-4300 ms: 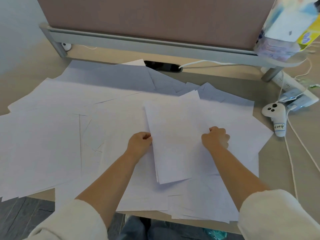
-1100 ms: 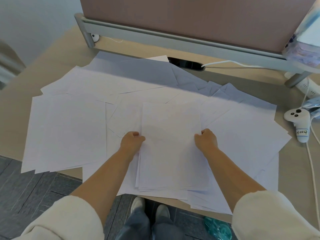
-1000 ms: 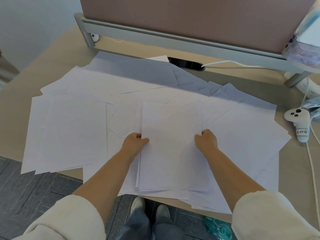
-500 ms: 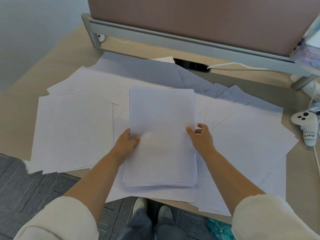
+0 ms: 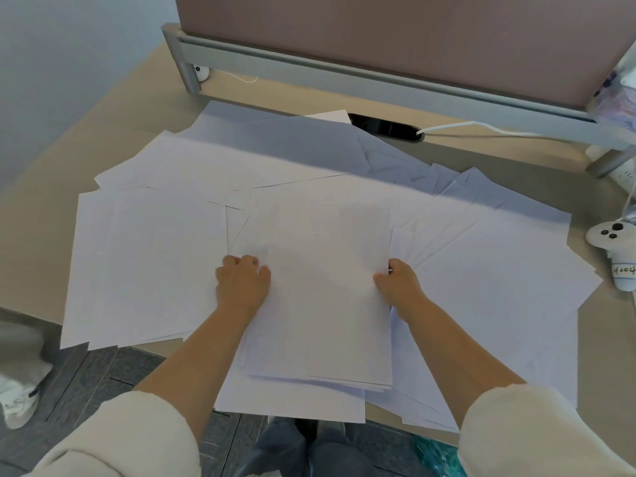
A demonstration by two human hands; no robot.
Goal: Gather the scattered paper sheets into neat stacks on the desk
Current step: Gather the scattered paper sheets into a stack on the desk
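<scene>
Across the desk [image 5: 103,132], loose paper sheets [image 5: 148,270] spread beyond and beside both hands. Between them lies the gathered stack [image 5: 323,304], probably light, floppy and prone to sliding apart. The left hand [image 5: 241,284] and right hand [image 5: 399,287] pinch its opposite long edges, which looks the soundest hold.

stack [image 5: 320,297] on scattered sheets [image 5: 155,263] at desk [image 5: 41,201] front edge, controller [image 5: 616,249] far right

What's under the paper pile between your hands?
More loose sheets, fanned out beneath the stack and overhanging the desk edge. The desk under them is covered, so nothing else shows.
</scene>
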